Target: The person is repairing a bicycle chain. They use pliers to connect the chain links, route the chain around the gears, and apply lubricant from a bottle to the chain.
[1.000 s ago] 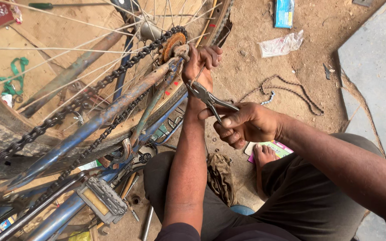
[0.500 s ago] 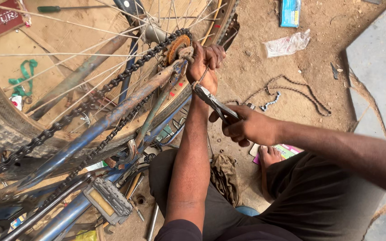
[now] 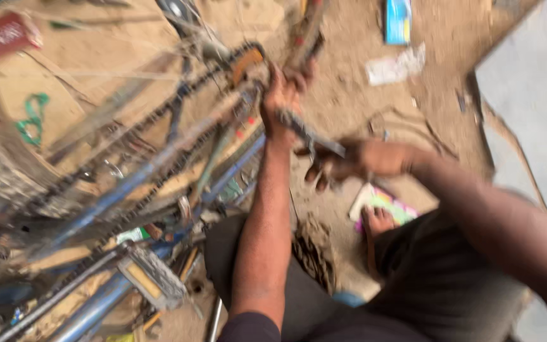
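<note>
- Head view, blurred by motion: one upturned bicycle fills the left half, with one blue frame point(image 3: 159, 171) running slantwise from lower left toward the middle.
- One chain point(image 3: 159, 117) runs along the frame up to one rusty orange sprocket point(image 3: 246, 61) near the top centre.
- One pedal point(image 3: 152, 280), grey with a yellow reflector, sits low on the left.
- The left hand point(image 3: 284, 95) reaches up to the bicycle just right of the sprocket; its fingers are curled closed around a part of the frame end there, though the blur hides exactly what they clasp.
- The right hand point(image 3: 356, 161) is closed around the handles of one pair of metal pliers point(image 3: 308, 133), gripping them firmly.
- The pliers slant up and to the left from the right hand; their nose lies at the left hand's wrist, just below the sprocket. Whether the nose bites on anything cannot be told.
- The two hands are near each other, joined by the pliers' length.
- One bare foot point(image 3: 378, 221) rests on the sandy ground beside one bright, many-coloured packet point(image 3: 387, 201).
- Two pieces of litter lie at the top right: one blue packet point(image 3: 397, 19) and one crumpled white wrapper point(image 3: 395, 66) just below it.
- One green cord point(image 3: 33, 117) lies at the far left.
</note>
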### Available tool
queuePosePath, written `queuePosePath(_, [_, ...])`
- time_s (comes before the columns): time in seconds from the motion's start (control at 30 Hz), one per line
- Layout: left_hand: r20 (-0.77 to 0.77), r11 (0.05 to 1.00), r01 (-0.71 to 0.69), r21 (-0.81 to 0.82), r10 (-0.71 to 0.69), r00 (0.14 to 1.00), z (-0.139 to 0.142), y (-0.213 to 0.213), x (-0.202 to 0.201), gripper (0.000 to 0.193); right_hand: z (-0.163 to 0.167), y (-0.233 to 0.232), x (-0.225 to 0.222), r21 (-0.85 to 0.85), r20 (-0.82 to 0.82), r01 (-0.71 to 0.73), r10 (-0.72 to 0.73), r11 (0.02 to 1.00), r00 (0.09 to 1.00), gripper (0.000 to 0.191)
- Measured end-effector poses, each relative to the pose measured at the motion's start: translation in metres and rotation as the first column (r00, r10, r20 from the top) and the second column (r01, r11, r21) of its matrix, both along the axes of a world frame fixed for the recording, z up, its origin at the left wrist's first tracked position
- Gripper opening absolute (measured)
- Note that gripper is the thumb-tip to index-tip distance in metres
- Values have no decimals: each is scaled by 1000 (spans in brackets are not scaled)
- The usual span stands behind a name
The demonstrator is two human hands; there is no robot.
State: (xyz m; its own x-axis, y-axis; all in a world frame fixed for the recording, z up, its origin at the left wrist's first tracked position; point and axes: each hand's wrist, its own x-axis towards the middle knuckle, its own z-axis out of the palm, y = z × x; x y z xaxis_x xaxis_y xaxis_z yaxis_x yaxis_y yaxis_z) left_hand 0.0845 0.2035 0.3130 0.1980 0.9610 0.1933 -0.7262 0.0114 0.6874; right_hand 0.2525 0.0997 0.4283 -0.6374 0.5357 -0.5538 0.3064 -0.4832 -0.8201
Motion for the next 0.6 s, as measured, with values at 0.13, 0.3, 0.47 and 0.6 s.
queuePosePath(0.13, [-67,997,-64,39,67,996,10,-15,-4,53,2,14,39,108,-101,-158,169,982,980,52])
queuePosePath(0.3, [-253,930,-178,320,265,930,23,-39,-8,53,11,5,29,50,-72,-38,42,998,997,66])
queuePosePath(0.47, [-333,858,-259,444,426,841,42,-43,-22,50,16,-22,-20,-89,-249,174,-192,981,949,72])
queuePosePath(0.6, [-390,868,-251,429,429,815,50,-40,-18,47,35,-9,4,-118,-200,144,-166,982,966,71])
